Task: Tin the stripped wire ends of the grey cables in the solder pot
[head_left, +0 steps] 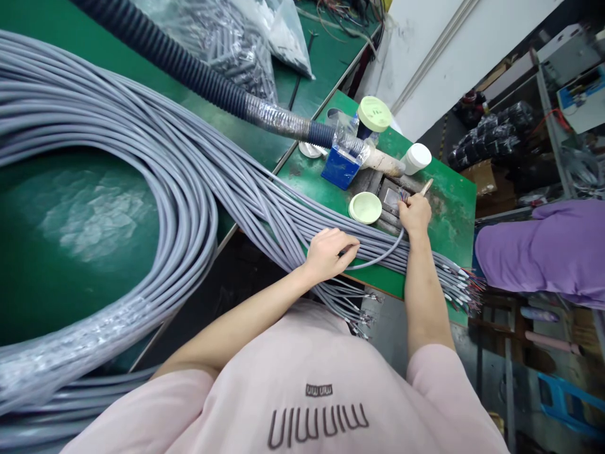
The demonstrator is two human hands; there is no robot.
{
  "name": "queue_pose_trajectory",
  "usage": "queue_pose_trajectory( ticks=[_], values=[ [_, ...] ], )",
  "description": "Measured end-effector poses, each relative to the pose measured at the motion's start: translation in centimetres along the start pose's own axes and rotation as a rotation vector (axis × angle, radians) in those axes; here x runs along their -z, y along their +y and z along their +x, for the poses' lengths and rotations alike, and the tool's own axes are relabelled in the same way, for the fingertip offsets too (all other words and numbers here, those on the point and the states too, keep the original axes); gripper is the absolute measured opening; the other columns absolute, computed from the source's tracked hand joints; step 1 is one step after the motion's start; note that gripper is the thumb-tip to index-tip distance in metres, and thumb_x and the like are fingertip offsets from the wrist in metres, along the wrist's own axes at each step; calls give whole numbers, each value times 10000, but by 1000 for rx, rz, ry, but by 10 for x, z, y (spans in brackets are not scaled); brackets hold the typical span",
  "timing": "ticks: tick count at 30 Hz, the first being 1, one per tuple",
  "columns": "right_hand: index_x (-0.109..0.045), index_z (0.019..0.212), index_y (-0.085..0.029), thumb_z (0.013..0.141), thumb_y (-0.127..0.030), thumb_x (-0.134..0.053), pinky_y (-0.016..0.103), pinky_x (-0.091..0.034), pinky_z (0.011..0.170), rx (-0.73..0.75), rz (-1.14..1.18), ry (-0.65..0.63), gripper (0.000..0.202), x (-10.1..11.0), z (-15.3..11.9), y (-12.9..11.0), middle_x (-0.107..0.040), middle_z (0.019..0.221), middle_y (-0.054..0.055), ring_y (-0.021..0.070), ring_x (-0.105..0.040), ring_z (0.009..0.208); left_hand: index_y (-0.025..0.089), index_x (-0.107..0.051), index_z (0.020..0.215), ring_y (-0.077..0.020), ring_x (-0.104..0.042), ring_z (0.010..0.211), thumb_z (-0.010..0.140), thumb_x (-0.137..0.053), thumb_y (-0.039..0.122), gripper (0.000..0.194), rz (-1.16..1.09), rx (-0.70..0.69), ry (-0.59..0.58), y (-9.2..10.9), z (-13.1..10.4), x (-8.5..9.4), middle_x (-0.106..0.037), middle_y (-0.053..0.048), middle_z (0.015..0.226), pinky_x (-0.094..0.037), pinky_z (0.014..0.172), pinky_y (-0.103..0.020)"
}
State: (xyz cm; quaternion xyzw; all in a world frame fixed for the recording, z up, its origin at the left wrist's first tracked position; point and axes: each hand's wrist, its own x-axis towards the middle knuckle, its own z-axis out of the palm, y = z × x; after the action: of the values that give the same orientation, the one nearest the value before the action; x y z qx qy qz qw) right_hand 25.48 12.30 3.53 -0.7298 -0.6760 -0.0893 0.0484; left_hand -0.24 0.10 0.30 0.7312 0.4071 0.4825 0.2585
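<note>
My right hand [416, 213] is closed on the end of a grey cable [394, 251], whose thin coloured wires [403, 196] stick out over a small square metal pot [393, 198]. That cable bends back to the large bundle of grey cables [278, 217]. My left hand [329, 253] lies over the bundle, its fingers curled and thumb near the index finger; whatever is between them, if anything, is hidden. A pale pointed shape juts out beyond my right hand; whether finger or stick, I cannot tell. An open pale-green cup [365, 208] stands left of the pot.
A ribbed black hose [189, 75] crosses above the green table and ends near a blue box [340, 167]. A white jar [416, 158] and a green-lidded container [374, 114] stand behind. Stripped cable ends [466, 289] lie at right. A person in purple [543, 255] is beyond.
</note>
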Motion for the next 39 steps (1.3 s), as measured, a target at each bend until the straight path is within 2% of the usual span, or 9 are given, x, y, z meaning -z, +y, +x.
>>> queue_pose_trajectory(
  ticks=[5, 9, 12, 14, 23, 27, 30, 33, 39],
  values=[
    [-672, 677, -158, 810, -333, -559, 332, -392, 677, -22, 81, 34, 247, 4, -1, 0, -656, 853, 122, 225, -553, 773, 209, -683, 856, -153, -562, 652, 883, -538, 293, 169, 19, 2, -19, -1, -1, 0, -690, -28, 698, -342, 671, -317],
    [-696, 756, -150, 836, -397, -542, 296, -426, 610, -88, 472, 29, 302, 21, -16, 1, -634, 633, 35, 170, -564, 602, 206, -682, 861, -154, -559, 652, 884, -537, 290, 169, 17, -8, -18, -2, -1, 0, -688, -31, 702, -342, 671, -316],
    [-696, 984, -136, 825, -413, -577, 268, -442, 525, -141, 844, -91, 341, 38, -44, 0, -625, 568, -15, 137, -554, 484, 205, -683, 868, -153, -556, 656, 881, -540, 283, 164, 12, -8, -13, -2, -1, 0, -686, -30, 709, -340, 675, -316],
    [-676, 1076, -142, 795, -374, -636, 253, -454, 518, -162, 988, -114, 367, 49, -67, -2, -647, 595, -21, 120, -563, 476, 205, -686, 871, -156, -557, 668, 881, -537, 287, 170, 11, 5, -22, -1, 0, -1, -687, -33, 721, -343, 686, -318],
    [-668, 1125, -186, 789, -326, -686, 249, -463, 501, -185, 1236, -40, 364, 84, -149, -21, -701, 683, 8, 111, -563, 494, 207, -702, 859, -168, -567, 709, 869, -555, 308, 178, -25, 97, -56, 6, 3, 0, -682, -34, 723, -370, 745, -326],
    [-613, 1215, -222, 804, -328, -680, 244, -425, 434, -201, 1304, -59, 430, 93, -178, -44, -679, 645, -16, 106, -520, 422, 185, -717, 852, -154, -580, 701, 848, -602, 348, 200, -339, 240, -52, 30, -4, -4, -691, -48, 773, -426, 725, -306],
    [-564, 1274, -252, 831, -348, -650, 234, -394, 397, -234, 1383, -109, 462, 97, -196, -59, -659, 624, -31, 95, -481, 387, 157, -732, 906, -146, -595, 692, 805, -667, 404, 274, -752, 438, -216, 50, -14, -10, -694, -55, 797, -460, 677, -283],
    [-485, 1360, -272, 838, -372, -630, 227, -386, 385, -257, 1436, -177, 551, 97, -207, -65, -652, 622, -39, 93, -469, 385, 152, -732, 955, -138, -611, 695, 767, -714, 438, 343, -1092, 590, -359, 63, -23, -16, -688, -41, 772, -487, 711, -296],
    [-406, 1430, -271, 821, -390, -651, 200, -370, 360, -289, 1559, -311, 667, 96, -219, -64, -638, 588, -59, 82, -470, 365, 147, -713, 902, -106, -585, 566, 739, -756, 422, 323, -1224, 704, -320, 71, -28, -20, -651, -9, 627, -470, 608, -255]
  ],
)
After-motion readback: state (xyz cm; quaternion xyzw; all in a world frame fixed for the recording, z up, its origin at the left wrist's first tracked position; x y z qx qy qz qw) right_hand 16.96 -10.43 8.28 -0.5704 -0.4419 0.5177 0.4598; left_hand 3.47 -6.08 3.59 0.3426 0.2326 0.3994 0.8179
